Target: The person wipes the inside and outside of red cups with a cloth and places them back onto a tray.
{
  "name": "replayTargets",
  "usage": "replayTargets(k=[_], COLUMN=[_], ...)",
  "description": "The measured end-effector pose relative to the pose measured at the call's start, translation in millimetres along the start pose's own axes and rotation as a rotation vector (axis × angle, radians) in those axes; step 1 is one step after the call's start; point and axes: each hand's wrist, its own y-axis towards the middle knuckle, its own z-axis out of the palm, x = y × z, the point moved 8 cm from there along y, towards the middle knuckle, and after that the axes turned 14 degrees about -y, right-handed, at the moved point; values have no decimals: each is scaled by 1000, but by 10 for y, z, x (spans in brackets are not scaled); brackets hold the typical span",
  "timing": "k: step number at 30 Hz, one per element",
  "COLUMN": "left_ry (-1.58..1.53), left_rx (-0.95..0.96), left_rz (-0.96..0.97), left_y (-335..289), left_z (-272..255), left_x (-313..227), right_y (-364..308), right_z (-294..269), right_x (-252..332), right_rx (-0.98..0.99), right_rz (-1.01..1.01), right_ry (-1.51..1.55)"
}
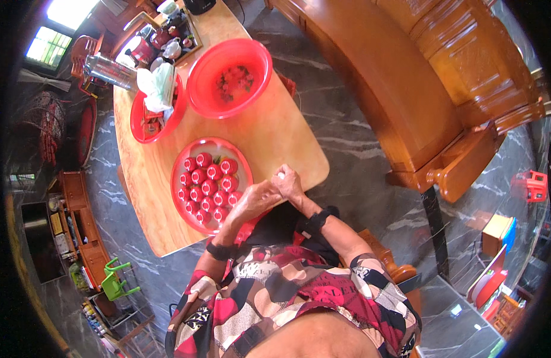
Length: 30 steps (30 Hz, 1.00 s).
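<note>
My left hand (257, 198) and my right hand (291, 184) meet just above the table's near edge, fingers curled and touching. A small white thing (281, 175) shows at the fingertips of my right hand; its kind cannot be made out. Whatever my left fingers close on is hidden. Beside my left hand, a round red-rimmed tray (179, 200) carries several small red round items (208, 187) in rows, each with a pale ring mark on top. The left wrist lies over the tray's right rim. Red material (245, 231) hangs below the hands.
A large red basin (260, 65) with dark bits in its bottom stands farther back on the wooden table (287, 128). To its left sits a smaller red basin (136, 122) holding a plastic bag and packets. Behind them is a tea tray (195, 43). A wooden bench (401, 101) stands right.
</note>
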Motion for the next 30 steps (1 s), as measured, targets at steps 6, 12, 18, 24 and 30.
replayTargets(k=[6, 12, 18, 24, 30], left_ry=[29, -104, -98, -461, -601], left_rx=[-43, -189, -340, -639, -854], left_rz=[-58, -70, -89, -172, -250], left_y=[271, 537, 803, 916, 735], left_z=[26, -168, -55, 306, 771], left_x=[-489, -849, -1015, -1087, -1149], right_y=[151, 667, 1844, 3027, 3646], right_z=[-574, -1453, -1906, -1778, -1456], right_x=[487, 665, 716, 1196, 842], right_rx=[253, 152, 135, 276, 474], right_rz=[124, 165, 55, -77, -23], right_ry=[159, 243, 143, 43, 1])
